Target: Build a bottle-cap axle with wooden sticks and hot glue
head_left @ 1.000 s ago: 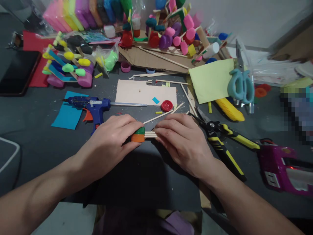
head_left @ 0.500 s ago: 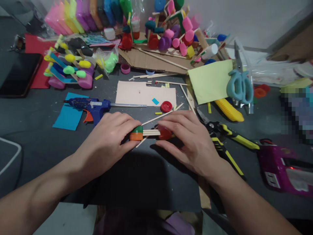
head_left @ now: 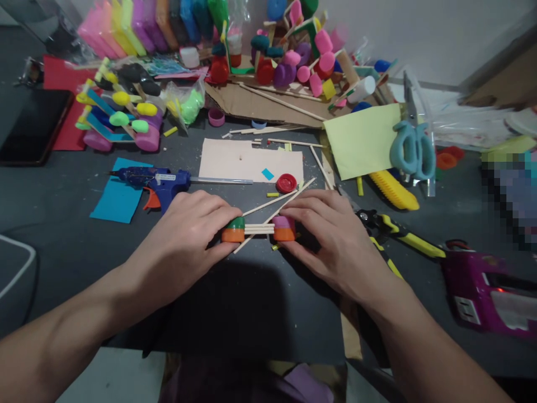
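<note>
My left hand [head_left: 191, 232] pinches a pair of bottle caps [head_left: 234, 230], green above orange, between thumb and fingers. Several thin wooden sticks [head_left: 259, 229] run side by side from these caps to a second pair of caps [head_left: 284, 229], purple above orange. Around that second pair, the thumb and fingers of my right hand [head_left: 335, 240] are closed. A loose stick [head_left: 289, 198] slants past the parallel ones, and another lies just behind it. Beyond my hands, a red cap [head_left: 286, 183] rests by a pale card [head_left: 222, 162]. How the sticks meet the caps is hidden.
A blue glue gun [head_left: 168, 182] lies behind my left hand. To the right are pliers [head_left: 394, 226], a yellow cutter [head_left: 392, 187], light-blue scissors [head_left: 413, 148] and a purple device [head_left: 482, 291]. Colourful wheeled models [head_left: 119, 120] and craft pieces stand along the back.
My right hand's fingers have shifted and opened the view of the purple and orange caps, where a blurred red shape showed before. My left hand stays in place.
</note>
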Available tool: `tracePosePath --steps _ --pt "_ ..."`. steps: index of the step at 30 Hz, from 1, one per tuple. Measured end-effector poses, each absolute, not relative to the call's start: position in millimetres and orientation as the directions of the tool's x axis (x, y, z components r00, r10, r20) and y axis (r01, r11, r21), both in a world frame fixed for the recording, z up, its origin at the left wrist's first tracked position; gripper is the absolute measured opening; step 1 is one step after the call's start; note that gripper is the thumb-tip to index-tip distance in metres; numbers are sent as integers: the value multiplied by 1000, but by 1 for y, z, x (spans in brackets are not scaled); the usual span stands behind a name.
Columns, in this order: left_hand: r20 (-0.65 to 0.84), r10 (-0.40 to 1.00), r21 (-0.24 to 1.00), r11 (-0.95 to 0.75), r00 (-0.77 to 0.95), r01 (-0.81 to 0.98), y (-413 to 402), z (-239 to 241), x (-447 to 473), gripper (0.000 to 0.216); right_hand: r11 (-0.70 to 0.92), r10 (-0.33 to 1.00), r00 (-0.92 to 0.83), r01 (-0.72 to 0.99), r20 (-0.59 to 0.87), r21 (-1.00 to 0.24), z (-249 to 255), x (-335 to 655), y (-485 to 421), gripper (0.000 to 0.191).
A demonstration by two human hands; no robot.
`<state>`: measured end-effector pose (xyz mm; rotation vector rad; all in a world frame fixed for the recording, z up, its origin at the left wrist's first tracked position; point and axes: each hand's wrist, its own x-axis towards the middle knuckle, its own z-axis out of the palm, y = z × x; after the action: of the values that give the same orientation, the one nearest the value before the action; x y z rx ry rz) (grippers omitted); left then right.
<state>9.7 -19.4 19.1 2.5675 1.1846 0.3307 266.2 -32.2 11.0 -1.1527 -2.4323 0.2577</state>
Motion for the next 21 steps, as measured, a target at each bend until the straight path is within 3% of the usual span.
tracePosePath --steps 21 --pt "70 742 348 -645 667 681 -21 19 9 23 624 779 -590 696 212 -356 15 268 -37 25"
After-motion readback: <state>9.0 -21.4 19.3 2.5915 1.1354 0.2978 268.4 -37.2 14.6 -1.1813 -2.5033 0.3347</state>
